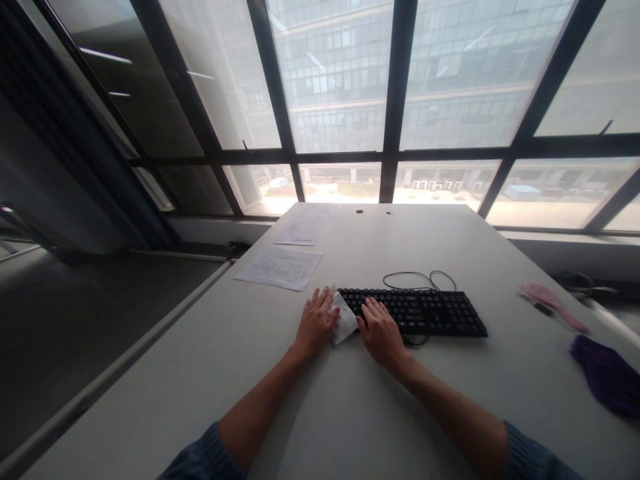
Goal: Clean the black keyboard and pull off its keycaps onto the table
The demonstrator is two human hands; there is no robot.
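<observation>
A white tissue (344, 321) lies over the left end of a black keyboard (425, 312). My left hand (316, 321) has hold of the tissue at its left side, the thumb pressing on it and the fingers reaching forward. Over the keyboard's left part, my right hand (384, 333) lies flat with its fingers stretched out on the keys and its thumb close to the tissue's right corner. That hand is open and grips nothing. The keys under the tissue and under my right hand are hidden.
A thin black cable (410, 273) loops behind the keyboard. Printed sheets (280, 267) lie at the left edge of the white table (350, 413). To the right are a pink hairbrush-like object (553, 303) and a dark purple cloth item (605, 377). Large windows stand beyond the table.
</observation>
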